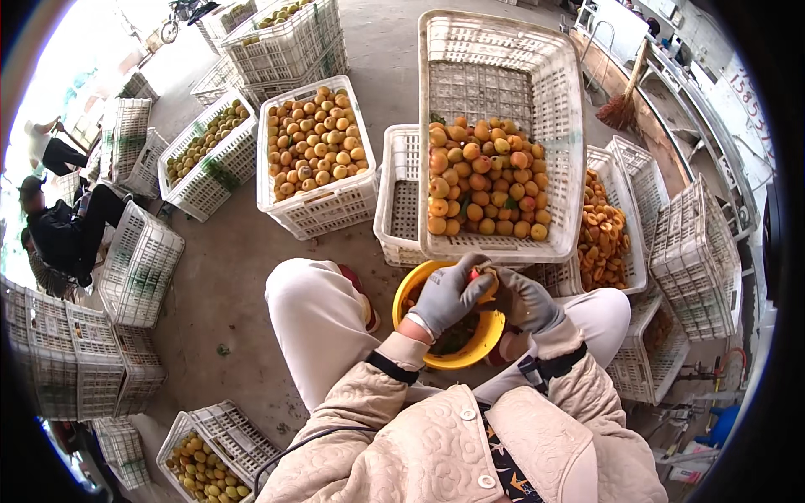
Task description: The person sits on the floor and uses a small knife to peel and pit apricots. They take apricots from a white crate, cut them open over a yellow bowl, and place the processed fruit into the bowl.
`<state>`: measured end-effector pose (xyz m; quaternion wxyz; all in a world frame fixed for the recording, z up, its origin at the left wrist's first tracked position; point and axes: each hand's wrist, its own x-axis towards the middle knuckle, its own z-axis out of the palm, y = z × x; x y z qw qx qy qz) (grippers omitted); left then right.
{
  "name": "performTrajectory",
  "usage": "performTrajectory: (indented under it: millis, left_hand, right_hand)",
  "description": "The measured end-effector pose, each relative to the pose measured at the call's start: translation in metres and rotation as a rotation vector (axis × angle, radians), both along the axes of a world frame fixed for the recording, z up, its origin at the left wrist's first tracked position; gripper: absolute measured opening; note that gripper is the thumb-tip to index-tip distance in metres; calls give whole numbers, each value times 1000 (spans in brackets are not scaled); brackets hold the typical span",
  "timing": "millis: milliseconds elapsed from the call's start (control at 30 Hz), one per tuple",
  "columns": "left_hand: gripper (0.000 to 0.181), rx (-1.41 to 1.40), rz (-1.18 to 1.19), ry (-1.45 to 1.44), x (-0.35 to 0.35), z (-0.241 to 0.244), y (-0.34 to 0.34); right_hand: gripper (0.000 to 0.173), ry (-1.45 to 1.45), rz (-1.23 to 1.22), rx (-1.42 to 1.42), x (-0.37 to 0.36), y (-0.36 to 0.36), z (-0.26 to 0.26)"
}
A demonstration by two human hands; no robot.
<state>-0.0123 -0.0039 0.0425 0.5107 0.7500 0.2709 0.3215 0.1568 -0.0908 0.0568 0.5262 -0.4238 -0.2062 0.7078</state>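
My left hand [448, 298], in a grey work glove, is closed around an orange apricot [488, 290] above a yellow basin [492, 339]. A small red patch shows by its thumb; whether it is fruit skin or a tool I cannot tell. My right hand [531, 300], gloved alike, curls its fingers against the same apricot from the other side, partly hiding it. Dark scraps and leaf-like bits lie in the basin between my legs. Just beyond my hands a tilted white plastic crate [503, 41] holds many whole apricots [484, 179], heaped at its near end.
Under the tilted crate stands another white crate [397, 188]. Split apricots [600, 236] fill a crate at the right. A crate of whole apricots [317, 141] stands ahead left. Stacked crates [695, 258] flank my right side. A seated person [66, 220] is at the left; a broom [619, 107] leans behind.
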Motion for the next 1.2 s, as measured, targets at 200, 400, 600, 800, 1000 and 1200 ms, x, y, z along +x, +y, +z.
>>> performTrajectory:
  millis: [200, 400, 600, 800, 1000, 1200]
  left_hand:
    - [28, 164, 131, 53, 7, -11, -10]
    - [29, -379, 382, -96, 28, -27, -25]
    - [26, -810, 337, -470, 47, -60, -22]
    - [24, -1130, 273, -762, 43, -51, -7]
    - [38, -660, 153, -439, 25, -29, 2]
    - [32, -968, 330, -581, 11, -10, 21]
  right_hand:
    - [55, -215, -232, 108, -31, 2, -52]
    - [41, -959, -462, 168, -50, 19, -69]
    - [39, -1425, -456, 269, -50, 22, -43]
    - [41, -1212, -516, 468, -38, 28, -67]
    - [53, 291, -471, 52, -40, 27, -50]
    - [26, 169, -223, -77, -35, 8, -42]
